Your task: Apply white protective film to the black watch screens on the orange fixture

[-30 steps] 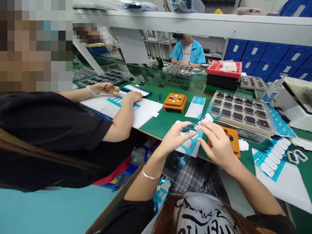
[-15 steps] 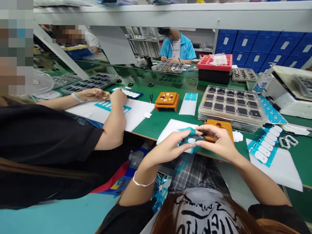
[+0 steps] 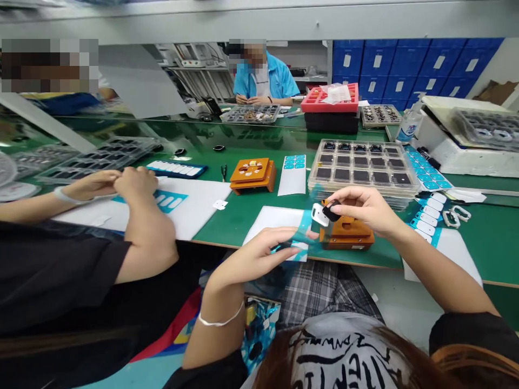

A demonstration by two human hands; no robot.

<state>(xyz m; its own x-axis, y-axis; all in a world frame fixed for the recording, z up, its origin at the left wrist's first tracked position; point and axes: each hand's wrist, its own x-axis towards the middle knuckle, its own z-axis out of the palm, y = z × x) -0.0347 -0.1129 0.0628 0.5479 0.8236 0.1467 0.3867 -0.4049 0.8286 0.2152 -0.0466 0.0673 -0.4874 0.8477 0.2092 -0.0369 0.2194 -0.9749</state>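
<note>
My right hand [image 3: 363,209] pinches a small black piece [image 3: 332,210] between thumb and fingers, above an orange fixture [image 3: 349,237]. A white rounded frame-shaped piece [image 3: 320,215] sits against the black piece's left side. My left hand [image 3: 259,251] grips a translucent blue film sheet [image 3: 302,233] at its fingertips; part of the sheet is blurred. Under the left hand's fingers lies a white foam sheet [image 3: 259,222] at the table edge. Blue sheets with white rounded stickers [image 3: 427,219] rest on the right, past my right hand.
A stack of clear trays [image 3: 360,170] with black parts stands behind my right hand. Another orange fixture [image 3: 252,175] and a white sticker sheet [image 3: 292,175] lie farther back. A co-worker's arm [image 3: 148,216] works close on my left. White frames [image 3: 457,216] lie at right.
My hands have moved apart. The right has lifted the black piece and white frame away from the blue film; the left keeps the film lower down. The head view has turned right.
</note>
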